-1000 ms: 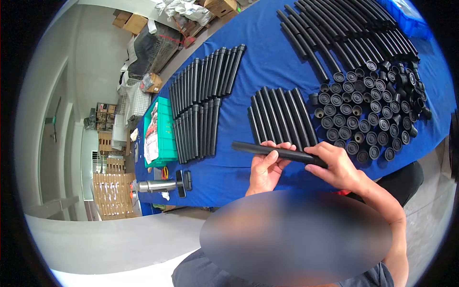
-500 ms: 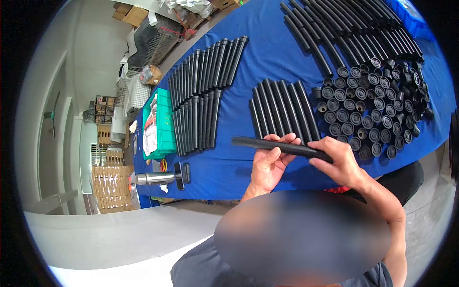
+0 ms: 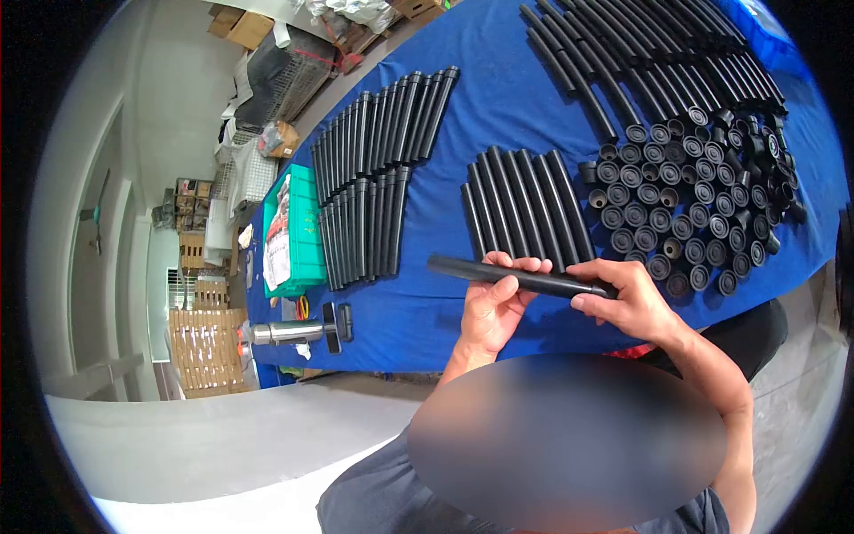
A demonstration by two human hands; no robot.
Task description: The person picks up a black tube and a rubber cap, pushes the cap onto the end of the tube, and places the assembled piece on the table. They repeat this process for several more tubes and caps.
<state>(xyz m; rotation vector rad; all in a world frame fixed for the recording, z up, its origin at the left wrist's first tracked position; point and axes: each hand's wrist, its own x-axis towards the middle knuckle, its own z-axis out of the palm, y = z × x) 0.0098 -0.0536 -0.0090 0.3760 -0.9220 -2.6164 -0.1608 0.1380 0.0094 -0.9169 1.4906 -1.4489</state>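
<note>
Covering the long bench (image 3: 498, 89) is a blue cloth, and nearly all of it is taken up by black parts laid out in groups. Nearest the person lies a row of plain black tubes (image 3: 527, 206) set side by side; to their left sit two rows of tubes with collared ends (image 3: 378, 173); at the far end lies a larger spread of long tubes (image 3: 654, 53). To the right stands a crowd of short black caps (image 3: 694, 200), most with the open end up. A green crate (image 3: 305, 233) rests near the left end of the bench with printed packets inside; their writing is too small to read. Beside the front edge lies a steel flask (image 3: 286, 333) with a dark phone-like slab just next to it.

Both hands hold one black tube (image 3: 516, 278) level above the front edge of the bench, just in front of the plain row. The left hand (image 3: 494, 307) is curled under its middle with the fingertips wrapped over the top; the right hand (image 3: 627, 303) is closed around its right end.

Beyond the bench, the room has a pale floor, white walls, stacked wooden pallets (image 3: 206, 349), wire baskets (image 3: 271, 84) and cardboard boxes (image 3: 238, 27). No brand or label can be made out.
</note>
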